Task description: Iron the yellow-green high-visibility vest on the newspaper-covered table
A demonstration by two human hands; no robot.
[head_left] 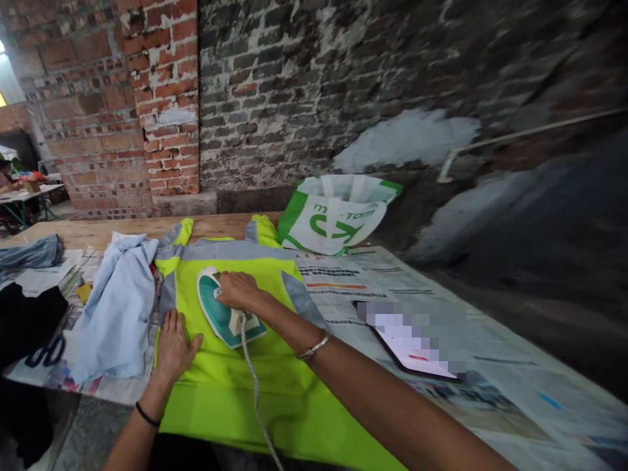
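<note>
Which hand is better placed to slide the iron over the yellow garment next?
Probably the right hand: it is closed on the iron, which is on the yellow garment. The left hand lies open at the garment's edge, apart from the iron.

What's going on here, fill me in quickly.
A person's right hand grips a green-and-white iron on a yellow garment with grey bands. The left hand lies on the garment near its left edge. The iron's cord trails down toward the person. A light blue cloth lies to the left, a phone on newspaper to the right.
</note>
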